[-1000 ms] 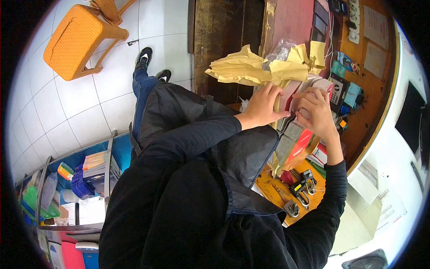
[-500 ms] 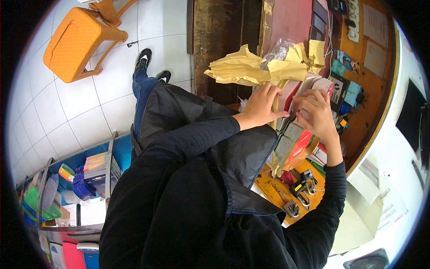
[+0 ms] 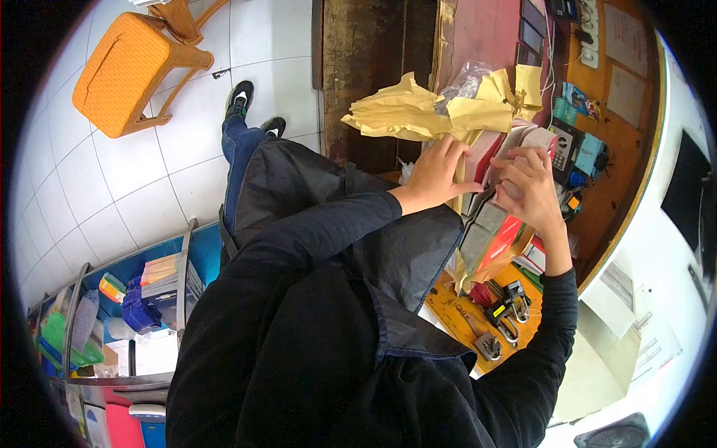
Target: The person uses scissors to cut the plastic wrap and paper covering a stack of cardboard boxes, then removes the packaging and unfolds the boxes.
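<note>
A bundle of red, white and grey packs, which look like booklets or flat boxes (image 3: 489, 233), stands in torn yellow wrapping paper (image 3: 396, 110). My left hand (image 3: 437, 175) grips its near side, thumb and fingers spread along the edge. On the upper part, the curled fingers of my right hand (image 3: 526, 187) hold the packs, fingertips between them. Crumpled clear plastic (image 3: 467, 81) lies behind the paper. Below the bundle, several padlocks (image 3: 511, 302) rest on the orange wooden tabletop (image 3: 452, 305).
An orange woven stool (image 3: 123, 75) stands on the white tiled floor at upper left. A blue shelf with books (image 3: 168, 291) is at lower left. Beyond the bundle are a device with a keypad (image 3: 565, 145) and a power strip (image 3: 588, 33). A dark wooden surface (image 3: 373, 75) lies above my lap.
Both hands keep nearly the same hold on the bundle. Only a very slight shift of the paper and view shows.
</note>
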### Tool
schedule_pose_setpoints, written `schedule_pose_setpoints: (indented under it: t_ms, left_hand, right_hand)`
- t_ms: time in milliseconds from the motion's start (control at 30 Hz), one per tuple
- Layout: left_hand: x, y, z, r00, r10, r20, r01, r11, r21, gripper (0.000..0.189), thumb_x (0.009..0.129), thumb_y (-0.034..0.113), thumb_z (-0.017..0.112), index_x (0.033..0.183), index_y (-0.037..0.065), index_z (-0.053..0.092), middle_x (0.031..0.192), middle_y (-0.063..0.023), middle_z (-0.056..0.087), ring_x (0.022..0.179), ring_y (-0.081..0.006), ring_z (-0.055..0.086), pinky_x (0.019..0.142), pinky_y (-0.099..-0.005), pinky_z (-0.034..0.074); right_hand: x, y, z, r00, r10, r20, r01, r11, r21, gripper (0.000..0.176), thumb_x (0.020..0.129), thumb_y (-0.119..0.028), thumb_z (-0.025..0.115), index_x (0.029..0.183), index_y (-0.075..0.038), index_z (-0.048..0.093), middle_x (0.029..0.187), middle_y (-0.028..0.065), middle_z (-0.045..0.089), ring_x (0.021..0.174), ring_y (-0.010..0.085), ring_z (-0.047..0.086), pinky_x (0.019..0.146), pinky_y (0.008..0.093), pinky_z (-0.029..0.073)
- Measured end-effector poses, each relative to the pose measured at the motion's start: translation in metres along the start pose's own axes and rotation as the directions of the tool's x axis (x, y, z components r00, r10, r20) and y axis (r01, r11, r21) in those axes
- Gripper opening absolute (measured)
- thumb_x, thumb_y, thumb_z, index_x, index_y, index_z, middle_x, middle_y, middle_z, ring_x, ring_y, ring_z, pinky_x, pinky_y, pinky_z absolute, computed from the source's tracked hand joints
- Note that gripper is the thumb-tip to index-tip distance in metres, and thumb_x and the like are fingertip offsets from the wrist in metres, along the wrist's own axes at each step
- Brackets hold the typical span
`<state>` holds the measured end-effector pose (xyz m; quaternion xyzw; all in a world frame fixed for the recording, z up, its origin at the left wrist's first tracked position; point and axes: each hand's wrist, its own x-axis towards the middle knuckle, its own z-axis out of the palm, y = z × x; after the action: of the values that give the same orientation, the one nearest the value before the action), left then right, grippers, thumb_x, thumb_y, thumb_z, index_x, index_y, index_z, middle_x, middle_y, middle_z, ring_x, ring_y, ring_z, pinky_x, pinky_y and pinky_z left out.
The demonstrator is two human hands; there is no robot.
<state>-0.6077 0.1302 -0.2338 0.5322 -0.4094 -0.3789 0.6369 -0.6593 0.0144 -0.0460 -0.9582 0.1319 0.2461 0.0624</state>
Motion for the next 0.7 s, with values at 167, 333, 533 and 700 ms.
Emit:
schedule_pose_setpoints:
  t_ms: [167, 333, 533, 700]
  left_hand:
    - [0.000, -0.002, 0.001, 1.000, -0.009, 0.013, 0.009, 1.000, 0.011, 0.063, 0.072, 0.048, 0.074, 0.108, 0.003, 0.046, 0.103, -0.0135, 0.047, 0.095, -0.0324, 0.053, 0.081, -0.0399, 0.045]
    - [0.001, -0.002, 0.001, 1.000, -0.007, 0.011, 0.007, 1.000, 0.020, 0.064, 0.071, 0.047, 0.075, 0.109, 0.003, 0.047, 0.103, -0.0130, 0.047, 0.095, -0.0319, 0.054, 0.080, -0.0397, 0.045]
    - [-0.004, 0.001, -0.007, 0.975, 0.081, -0.207, -0.079, 0.997, 0.017, 0.048, 0.076, 0.024, 0.074, 0.108, 0.003, 0.046, 0.102, -0.0159, 0.046, 0.099, -0.0343, 0.049, 0.088, -0.0417, 0.040]
    - [-0.007, 0.038, 0.009, 0.997, 0.016, 0.080, 0.026, 0.860, -0.509, 0.060, 0.075, 0.006, 0.063, 0.127, -0.001, 0.035, 0.122, -0.0189, 0.044, 0.113, -0.0319, 0.047, 0.098, -0.0388, 0.039]
  right_hand:
    - [-0.001, 0.000, -0.001, 1.000, -0.010, 0.005, 0.010, 1.000, -0.001, 0.016, 0.064, -0.013, 0.068, 0.077, -0.009, 0.060, 0.099, -0.0004, 0.068, 0.104, 0.0234, 0.054, 0.096, 0.0431, 0.034]
    - [0.000, 0.000, -0.001, 1.000, -0.008, 0.006, 0.008, 1.000, -0.011, 0.017, 0.063, -0.013, 0.068, 0.077, -0.009, 0.059, 0.100, 0.0004, 0.067, 0.105, 0.0239, 0.054, 0.096, 0.0438, 0.035]
    - [0.003, -0.003, -0.003, 0.999, -0.028, -0.023, 0.028, 1.000, -0.014, 0.018, 0.062, -0.013, 0.067, 0.076, -0.008, 0.058, 0.093, 0.0050, 0.062, 0.104, 0.0262, 0.056, 0.095, 0.0434, 0.037]
    - [-0.002, 0.000, -0.001, 0.999, -0.008, -0.033, 0.008, 1.000, 0.006, 0.019, 0.062, -0.015, 0.067, 0.076, -0.008, 0.057, 0.087, 0.0072, 0.057, 0.092, 0.0279, 0.058, 0.091, 0.0413, 0.039]
